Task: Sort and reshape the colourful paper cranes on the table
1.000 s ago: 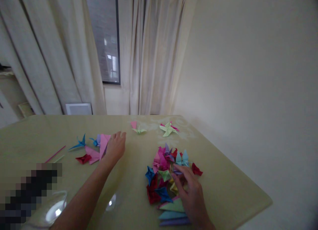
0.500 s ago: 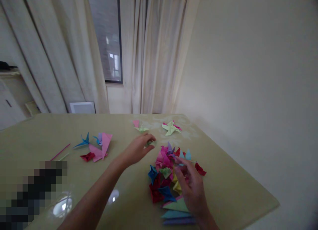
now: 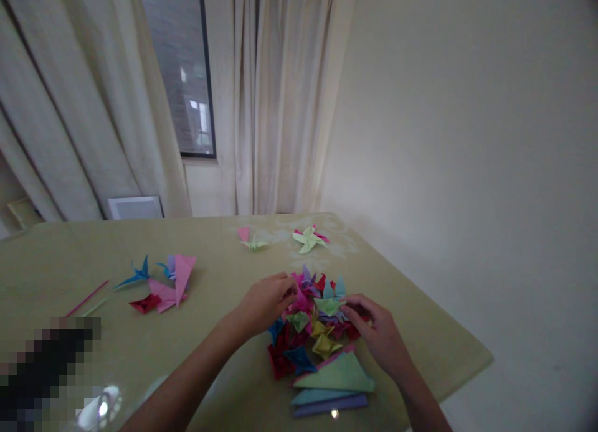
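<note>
A heap of colourful folded-paper origami pieces lies on the table. My right hand reaches in from the right, thumb and fingers closed on the tip of a light green origami piece on top of the heap. At the back left of the heap, my left hand has its fingers curled against a bright pink origami piece; whatever lies between those fingertips is hidden. Yellow origami and blue origami sit in the heap's front part.
Flat folded papers lie in front of the heap. Pink, blue and red origami rests at left, beside thin sticks. Farther back are a light green paper crane and a pinwheel-like folded star. The wall borders the table's right side.
My left hand has come from behind the heap down to its left side. My right hand has shifted outward and now grips a light green piece on top. The view has turned slightly right.
</note>
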Tool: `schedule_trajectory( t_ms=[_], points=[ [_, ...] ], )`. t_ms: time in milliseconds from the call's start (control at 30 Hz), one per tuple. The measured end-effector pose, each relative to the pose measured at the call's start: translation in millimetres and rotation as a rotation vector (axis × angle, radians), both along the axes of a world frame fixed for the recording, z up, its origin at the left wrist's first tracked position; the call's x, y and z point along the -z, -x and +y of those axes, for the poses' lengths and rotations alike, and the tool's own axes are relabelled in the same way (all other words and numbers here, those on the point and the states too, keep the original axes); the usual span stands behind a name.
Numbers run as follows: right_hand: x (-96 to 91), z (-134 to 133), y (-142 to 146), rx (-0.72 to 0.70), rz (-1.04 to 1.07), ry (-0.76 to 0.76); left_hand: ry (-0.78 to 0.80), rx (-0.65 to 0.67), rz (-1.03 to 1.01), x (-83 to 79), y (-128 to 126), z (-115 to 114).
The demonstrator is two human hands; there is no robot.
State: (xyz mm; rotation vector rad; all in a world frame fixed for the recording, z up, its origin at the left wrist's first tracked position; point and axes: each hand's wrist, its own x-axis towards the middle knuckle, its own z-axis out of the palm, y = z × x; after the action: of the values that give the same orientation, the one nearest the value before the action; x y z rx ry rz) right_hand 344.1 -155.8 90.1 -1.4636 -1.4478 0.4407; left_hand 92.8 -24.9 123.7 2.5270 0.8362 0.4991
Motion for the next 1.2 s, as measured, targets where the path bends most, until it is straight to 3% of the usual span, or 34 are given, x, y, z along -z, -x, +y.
schedule_trajectory(
  t_ms=[200,300,400,567,700,800,933,1033,1200],
  points=[
    [-6.1,12.9,-28.4,-0.014,-0.332,0.108,-0.012,-0.082,0.014,31.5,-10.1,-0.9],
    [-9.3,29.4,-28.9,-0.122,-0.526,0.259,0.047,-0.088,0.021,44.6,-13.0,3.7],
    [-8.7,51.9,-22.7,-0.192,-0.684,0.377,0.119,-0.068,-0.016,47.5,-15.2,12.9],
    [-2.3,91.6,-13.3,-0.147,-0.827,0.413,0.116,-0.144,-0.041,48.8,-29.8,32.9],
    [6.4,100.9,-21.4,-0.077,-0.715,0.305,0.063,-0.224,-0.021,57.5,-43.0,46.9],
    [12.6,95.4,-39.9,-0.08,-0.527,0.149,0.129,-0.163,-0.063,58.3,-41.1,52.3],
    [17.5,95.1,-71.6,0.09,-0.339,-0.004,0.259,-0.099,-0.148,51.0,-24.5,60.0],
    [23.8,104.7,-88.7,0.158,-0.174,0.007,0.268,-0.159,-0.195,52.5,-17.2,72.7],
    [37.6,117.9,-94.0,0.034,0.079,0.104,0.302,-0.22,-0.322,77.6,-38.2,98.4]
  ],
)
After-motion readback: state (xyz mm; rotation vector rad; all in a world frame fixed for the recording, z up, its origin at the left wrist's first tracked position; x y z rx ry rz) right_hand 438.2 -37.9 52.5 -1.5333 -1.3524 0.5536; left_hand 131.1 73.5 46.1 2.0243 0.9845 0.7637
